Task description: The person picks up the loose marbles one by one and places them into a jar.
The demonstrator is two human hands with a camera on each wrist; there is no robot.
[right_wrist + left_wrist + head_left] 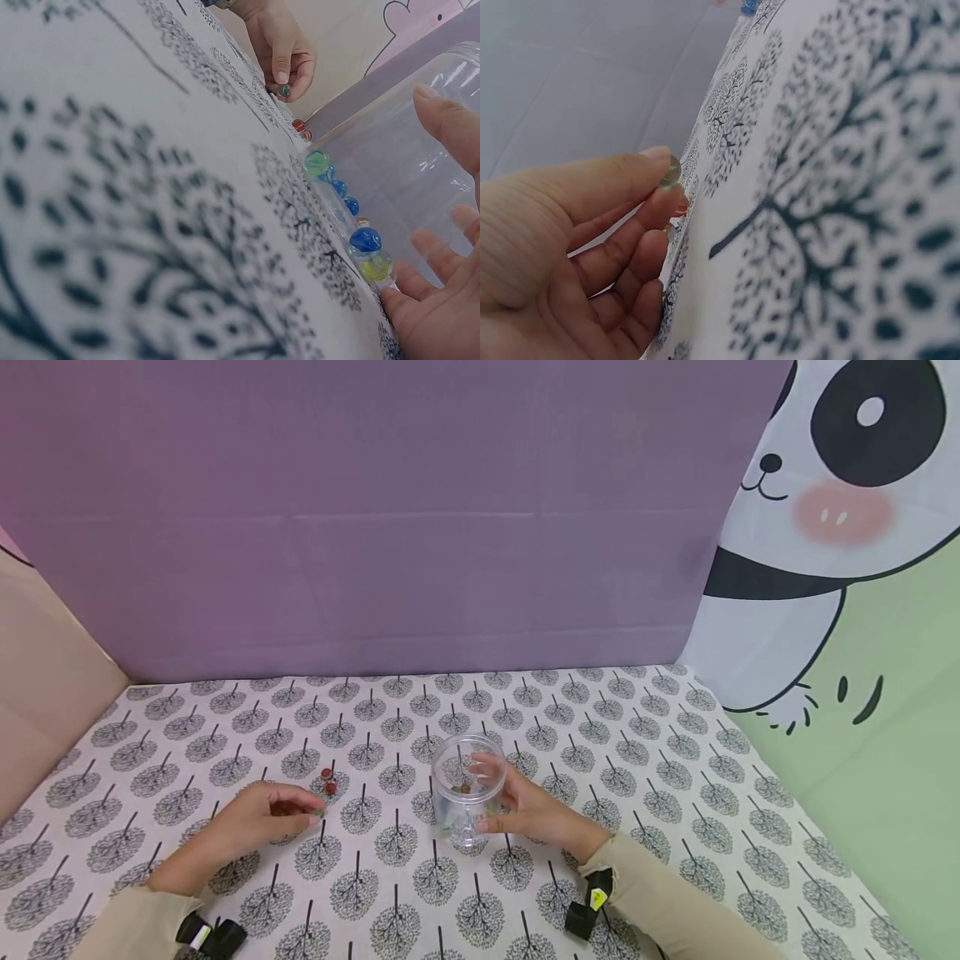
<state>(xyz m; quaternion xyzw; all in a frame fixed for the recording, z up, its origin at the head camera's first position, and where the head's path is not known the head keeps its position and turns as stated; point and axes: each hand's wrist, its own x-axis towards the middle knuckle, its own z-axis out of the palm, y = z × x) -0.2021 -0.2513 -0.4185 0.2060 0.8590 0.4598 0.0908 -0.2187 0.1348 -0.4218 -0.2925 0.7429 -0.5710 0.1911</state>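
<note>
Fingertips of the left hand pinch a small greenish glass marble; from it the clear round plastic jar stands at about three o'clock, gripped by the right hand, with two red marbles near at twelve.

Left wrist view: thumb and forefinger clamp the marble just above the tree-printed tablecloth.

Right wrist view: curled fingers cup the jar, coloured marbles lying inside it; the pinched marble lies toward eleven o'clock.

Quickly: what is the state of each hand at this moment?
Left hand: fingers pinch a small glass marble.
Right hand: fingers curled round the clear jar, holding it.
</note>
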